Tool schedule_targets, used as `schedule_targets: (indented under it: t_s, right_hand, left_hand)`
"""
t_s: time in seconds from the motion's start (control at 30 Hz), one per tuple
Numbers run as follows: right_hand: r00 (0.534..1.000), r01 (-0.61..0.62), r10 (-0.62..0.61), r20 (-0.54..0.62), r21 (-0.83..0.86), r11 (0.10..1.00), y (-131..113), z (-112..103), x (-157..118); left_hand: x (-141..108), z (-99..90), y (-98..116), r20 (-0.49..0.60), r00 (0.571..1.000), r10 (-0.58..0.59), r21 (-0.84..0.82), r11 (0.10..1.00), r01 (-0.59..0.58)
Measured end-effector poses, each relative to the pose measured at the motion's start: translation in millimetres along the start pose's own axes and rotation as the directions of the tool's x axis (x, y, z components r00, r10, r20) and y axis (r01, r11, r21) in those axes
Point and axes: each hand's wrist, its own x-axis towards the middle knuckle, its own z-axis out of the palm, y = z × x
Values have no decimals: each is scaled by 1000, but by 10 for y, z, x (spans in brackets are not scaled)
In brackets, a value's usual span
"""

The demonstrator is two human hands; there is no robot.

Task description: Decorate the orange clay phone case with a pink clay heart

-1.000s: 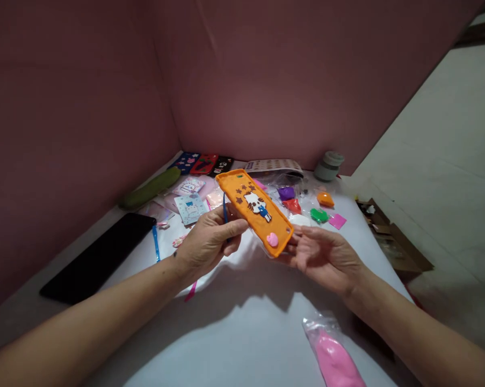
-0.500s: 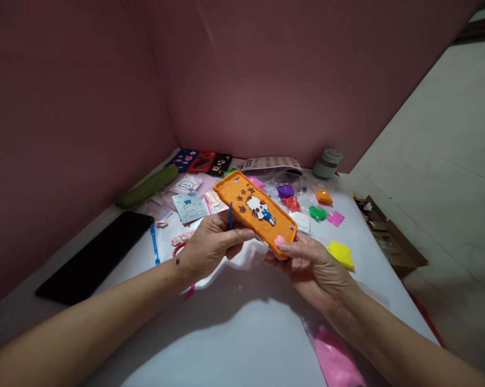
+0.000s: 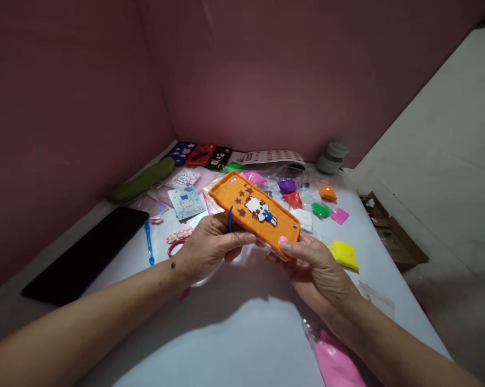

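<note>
An orange phone case [image 3: 234, 196] is held tilted above the table between both hands. A white cat figure in blue clothes and several brown stars decorate its face. My left hand [image 3: 212, 242] is closed on the near-left edge, thumb on top. A thin blue piece [image 3: 230, 219] sticks up by its fingers; what it belongs to is hidden. My right hand [image 3: 312, 263] grips the lower right corner, its thumb against a small pink piece [image 3: 283, 239] on the case. Below my left hand lie red-handled scissors [image 3: 173, 248], partly hidden.
Packets of coloured clay, including yellow [image 3: 345, 255], green [image 3: 320, 209] and purple [image 3: 286, 186], lie at right. A black tablet-like slab [image 3: 85, 255], a blue tool [image 3: 149, 242] and a green cucumber-like object [image 3: 143, 180] lie at left. A lidded jar [image 3: 333, 158] stands at the back.
The view has shifted slightly, so the table things sit a little differently in it. Both hands keep the same hold on the orange phone case.
</note>
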Motion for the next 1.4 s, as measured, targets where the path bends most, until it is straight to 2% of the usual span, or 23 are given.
schedule_targets:
  t_s: [0.63,0.83,0.93,1.03,1.17,1.3,1.4]
  right_hand:
    - [1000,-11,12,-17,35,999,26,-22,40]
    - [998,-16,22,-63,96,995,8,-33,44]
    - [995,-56,67,-79,129,990,-31,-76,31]
    - [991,-122,128,-35,142,982,-83,-144,8]
    - [975,-211,200,101,115,971,-137,-198,-20]
    - [901,-345,324,289,24,938,-101,-205,-41]
    - [851,-415,401,340,-34,909,-19,-218,-61]
  left_hand:
    - [6,2,-29,-22,1000,-17,1,1000,17]
    - [5,-13,11,17,1000,-13,-9,1000,13]
    - [23,-64,44,66,997,-37,-5,999,38]
    - [57,-152,93,142,985,-102,12,995,101]
    - [95,-274,163,237,954,-185,47,983,179]
    - [101,-317,192,307,917,-255,81,967,242]
    - [94,-295,178,344,891,-297,99,955,280]
